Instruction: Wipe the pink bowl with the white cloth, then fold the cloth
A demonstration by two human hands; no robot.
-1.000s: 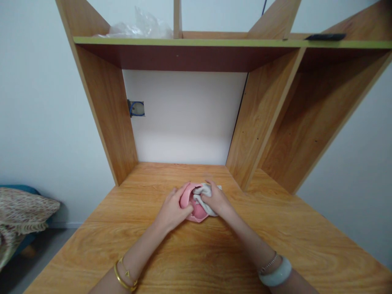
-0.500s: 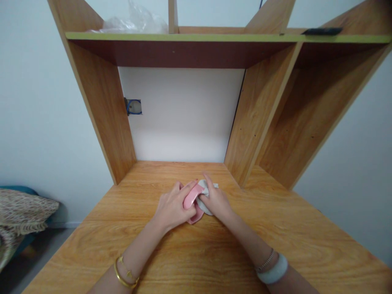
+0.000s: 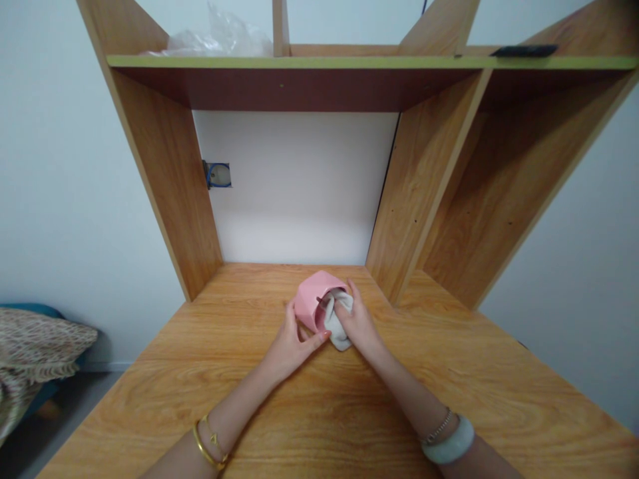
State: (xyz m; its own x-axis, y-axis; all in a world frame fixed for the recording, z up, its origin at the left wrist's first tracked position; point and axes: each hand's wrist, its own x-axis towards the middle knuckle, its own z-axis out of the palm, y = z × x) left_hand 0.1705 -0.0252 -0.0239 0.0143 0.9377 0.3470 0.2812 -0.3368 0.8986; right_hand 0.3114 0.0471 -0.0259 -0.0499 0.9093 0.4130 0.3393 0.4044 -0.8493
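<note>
A glossy pink faceted container (image 3: 310, 297) lies tilted over the desk, its opening turned toward the right. My left hand (image 3: 292, 342) grips it from the left and below, with the thumb near the lower rim. A pale grey-white cloth (image 3: 339, 327) is bunched at the opening, partly inside. My right hand (image 3: 360, 324) is closed on the cloth, its fingers pressing toward the container's inside; some fingertips are hidden by the cloth. A small dark mark or piece shows at the rim, too small to name.
The wooden desk (image 3: 319, 419) stretches beneath both hands. Upright wooden panels (image 3: 164, 179) and a shelf (image 3: 299, 63) frame its back. On the shelf lie a clear plastic bag (image 3: 219, 36) and a black item (image 3: 525, 51). A woven throw (image 3: 44, 339) is at far left.
The pink container has been turned, so its opening and faceted side now show. My left hand has shifted to a lower grip, and the cloth now sits in the opening.
</note>
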